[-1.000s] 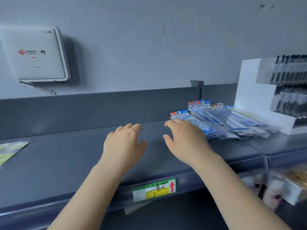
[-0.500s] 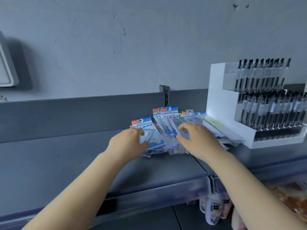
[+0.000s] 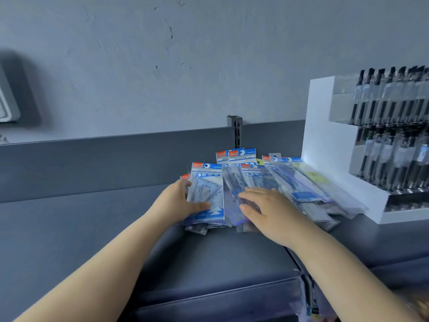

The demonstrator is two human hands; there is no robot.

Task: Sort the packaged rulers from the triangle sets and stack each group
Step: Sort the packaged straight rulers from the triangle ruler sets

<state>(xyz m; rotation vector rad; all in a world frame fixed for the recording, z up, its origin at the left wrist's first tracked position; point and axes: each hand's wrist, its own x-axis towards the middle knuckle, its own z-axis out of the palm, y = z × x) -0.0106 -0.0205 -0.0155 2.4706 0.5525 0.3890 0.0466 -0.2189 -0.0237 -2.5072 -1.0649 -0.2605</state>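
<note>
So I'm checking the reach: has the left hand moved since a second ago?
Yes. The left hand has gone right along the shelf to the packet pile, where it now grips a triangle set.

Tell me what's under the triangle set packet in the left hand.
Beneath the clear blue-trimmed triangle set packet gripped by the left hand, edges of more clear packets stick out. Their contents and number are covered.

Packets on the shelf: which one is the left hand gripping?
The leftmost triangle set packet, its triangle showing; the left hand grips its edge, thumb on the front. The right hand rests on middle packets.
</note>
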